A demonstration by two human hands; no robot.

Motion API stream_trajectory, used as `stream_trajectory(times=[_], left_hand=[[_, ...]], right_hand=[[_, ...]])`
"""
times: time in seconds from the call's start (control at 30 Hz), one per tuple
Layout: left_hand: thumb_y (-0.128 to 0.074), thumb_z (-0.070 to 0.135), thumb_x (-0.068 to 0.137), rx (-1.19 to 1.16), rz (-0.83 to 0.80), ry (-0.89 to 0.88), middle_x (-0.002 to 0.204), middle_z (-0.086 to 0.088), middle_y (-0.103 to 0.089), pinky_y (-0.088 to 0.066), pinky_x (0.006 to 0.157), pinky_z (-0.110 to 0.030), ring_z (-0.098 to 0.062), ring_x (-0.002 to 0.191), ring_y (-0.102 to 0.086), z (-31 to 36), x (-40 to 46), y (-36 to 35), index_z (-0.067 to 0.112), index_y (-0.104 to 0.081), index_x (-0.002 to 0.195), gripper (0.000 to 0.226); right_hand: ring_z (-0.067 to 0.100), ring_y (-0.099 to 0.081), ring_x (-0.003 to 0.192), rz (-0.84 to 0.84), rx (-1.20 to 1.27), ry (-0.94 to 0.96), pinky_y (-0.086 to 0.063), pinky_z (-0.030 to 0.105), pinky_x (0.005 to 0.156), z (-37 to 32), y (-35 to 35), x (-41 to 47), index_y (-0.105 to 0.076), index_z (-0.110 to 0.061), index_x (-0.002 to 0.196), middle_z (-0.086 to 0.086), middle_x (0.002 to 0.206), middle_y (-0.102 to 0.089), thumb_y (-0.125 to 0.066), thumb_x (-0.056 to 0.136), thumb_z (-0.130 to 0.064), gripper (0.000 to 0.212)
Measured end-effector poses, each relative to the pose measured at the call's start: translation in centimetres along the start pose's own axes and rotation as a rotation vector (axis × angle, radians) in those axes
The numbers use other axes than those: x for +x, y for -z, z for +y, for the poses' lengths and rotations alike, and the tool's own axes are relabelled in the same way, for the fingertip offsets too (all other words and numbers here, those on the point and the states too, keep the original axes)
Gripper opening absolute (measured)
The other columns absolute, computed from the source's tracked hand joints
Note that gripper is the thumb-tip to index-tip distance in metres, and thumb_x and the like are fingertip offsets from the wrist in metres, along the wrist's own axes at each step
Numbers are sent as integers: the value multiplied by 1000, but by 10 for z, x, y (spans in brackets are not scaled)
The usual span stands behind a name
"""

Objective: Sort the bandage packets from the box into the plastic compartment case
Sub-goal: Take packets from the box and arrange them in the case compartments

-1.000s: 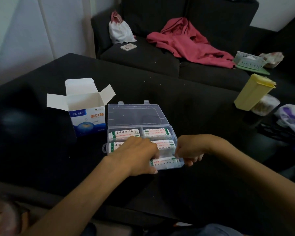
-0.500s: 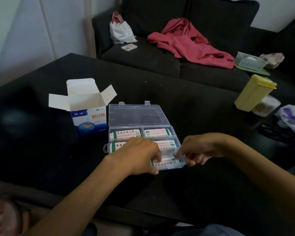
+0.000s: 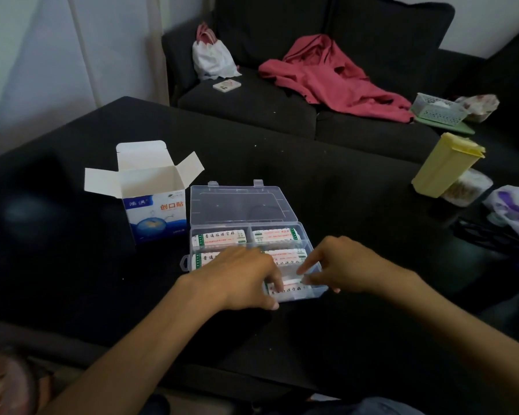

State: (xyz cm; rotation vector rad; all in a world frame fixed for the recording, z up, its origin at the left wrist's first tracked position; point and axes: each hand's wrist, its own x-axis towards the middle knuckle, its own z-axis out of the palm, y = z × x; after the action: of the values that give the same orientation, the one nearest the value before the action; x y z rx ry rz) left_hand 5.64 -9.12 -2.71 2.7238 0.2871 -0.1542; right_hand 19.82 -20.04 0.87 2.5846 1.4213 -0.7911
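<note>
Right now the action sits in the near right compartment of the case, where the last packets lie flat, long axis running left to right, same as the stacks in the four compartments farther back. Printed faces point up, short ends aimed at the left and right walls of the case. Both hands are on that stack: the left hand comes in from the near left, fingers curled down over the packets' left end, thumb tucked along the near wall. The right hand comes from the right, index finger stretched toward the packets' right end, other fingers loosely curled; whether it pinches a packet or merely nudges it, I cannot tell. Neither hand is nearer than the other, one at each end of the long axis, so my read is a squaring-up push, ends inward, to seat the stack between the walls. The near left compartment is hidden under the left hand. Lid lies open and flat on the far side. The box stands just left of the case, flaps up, its inside looking empty from this angle. All of it rests on a dark table.
</note>
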Motion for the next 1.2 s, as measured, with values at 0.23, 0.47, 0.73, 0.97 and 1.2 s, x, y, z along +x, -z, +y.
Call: stream_trajectory(times=[0.23,0.47,0.73,0.97,1.2], left_hand=[[-68,50,78,-5,-8,-2,114,11,-62,-39,78,-25,-8,97,-53,-1,-1,-3,36,-61,119,44],[-63,47,84,-220,223,108,110,18,-66,-48,88,-27,2,98,-58,-10,-2,20,35,-69,102,23],[-57,33,92,-54,326,117,113,12,-64,-45,72,-17,-4,89,-58,-9,22,3,32,-63,116,25],[-47,36,96,106,289,92,82,8,-65,-49,69,-27,-9,70,-57,-14,28,-5,29,-67,108,25],[-49,36,95,66,288,97,91,8,-70,-50,78,-27,-7,74,-58,-13,29,-5,28,-68,111,26]], right_hand=[[5,-53,68,66,-95,-33,-48,19,67,-3,-8,8,-69,-29,106,-10,104,-61,-64,85,-36,22],[6,-59,73,145,175,-64,-45,18,62,8,30,-2,-66,-24,86,-6,83,-64,-64,85,-28,4],[9,-61,76,129,132,-155,-53,29,78,2,22,33,-66,-17,97,-3,85,-65,-68,82,-30,19],[4,-46,48,-92,19,-208,-36,16,48,-13,25,42,-54,-12,78,-3,56,-57,-52,95,-20,19],[3,-31,33,-310,223,-296,-24,12,36,-13,38,45,-55,-7,70,-4,43,-46,-48,95,-12,26]])
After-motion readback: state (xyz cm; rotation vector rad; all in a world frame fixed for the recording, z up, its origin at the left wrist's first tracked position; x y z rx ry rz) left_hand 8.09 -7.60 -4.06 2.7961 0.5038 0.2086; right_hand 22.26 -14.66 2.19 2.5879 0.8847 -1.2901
